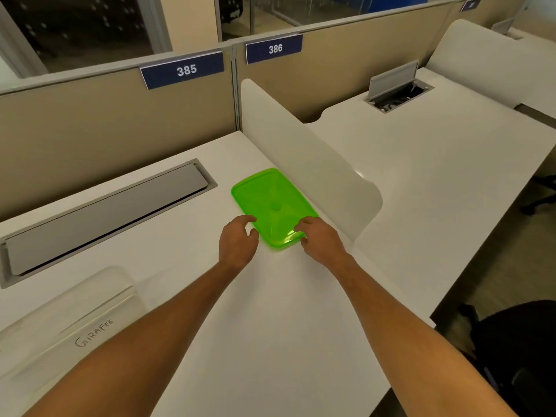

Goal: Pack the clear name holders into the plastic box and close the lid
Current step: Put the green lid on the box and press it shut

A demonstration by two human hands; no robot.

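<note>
**Both hands at the near end of the green lid**

The translucent green rectangular plastic lid (272,206) lies flat on the white desk top (285,311), its long side running close along the white curved divider panel (304,164). Whether the box sits beneath the lid cannot be told; only the lid surface shows.

The left hand (237,240) is at the lid's near left corner, fingers curled and loosely spread, fingertips at or just touching the rim. The right hand (320,237) is at the lid's near right corner, fingers bent over the edge, thumb below the rim. Neither hand visibly pinches the lid; firm contact cannot be confirmed.

Well left of the lid and nearer the camera, clear plastic name holders (69,326) lie on the desk, one marked with handwritten lettering "GIRAFEE".

Left of the lid, farther back, a long grey cable-tray flap (105,218) is set into the desk, closed. Behind the lid stands the beige partition wall (120,124), carrying blue number plates "385" (183,70) and "386" (274,49). Right of the lid, beyond the divider, a neighbouring desk has its grey cable flap (394,81) raised.
</note>
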